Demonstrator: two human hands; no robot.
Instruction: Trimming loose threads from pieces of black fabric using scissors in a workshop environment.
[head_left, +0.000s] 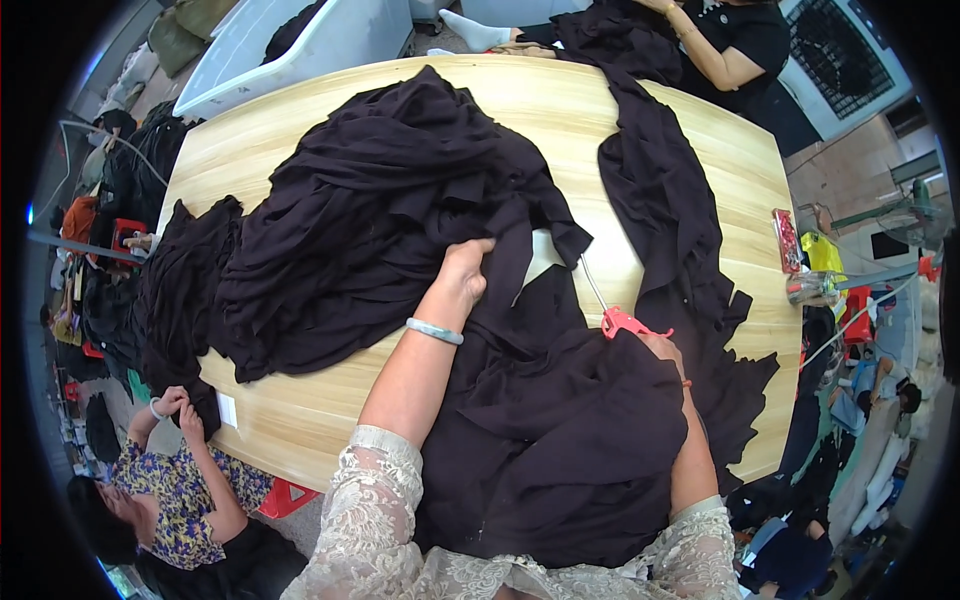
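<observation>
A heap of dark, nearly black cloth (pixel 350 200) covers much of the wooden table (pixel 300 410). My left hand (pixel 465 272), a pale bangle on its wrist, is closed on the edge of this cloth near the middle. My right hand (pixel 662 350) grips a red-handled tool (pixel 622 322) with a long thin metal shaft, pointing away from me and to the left at a cloth end. Its fingers are partly hidden behind the handle and cloth. More dark cloth (pixel 560 450) drapes over my lap and the near table edge, between my forearms.
Another dark strip (pixel 670 190) runs to a person (pixel 735 50) at the far right, handling cloth. At the near left, a seated person (pixel 190 450) holds a cloth end. A pale bin (pixel 290 60) stands beyond the table. A red tray (pixel 786 240) and a jar (pixel 815 288) sit at the right edge.
</observation>
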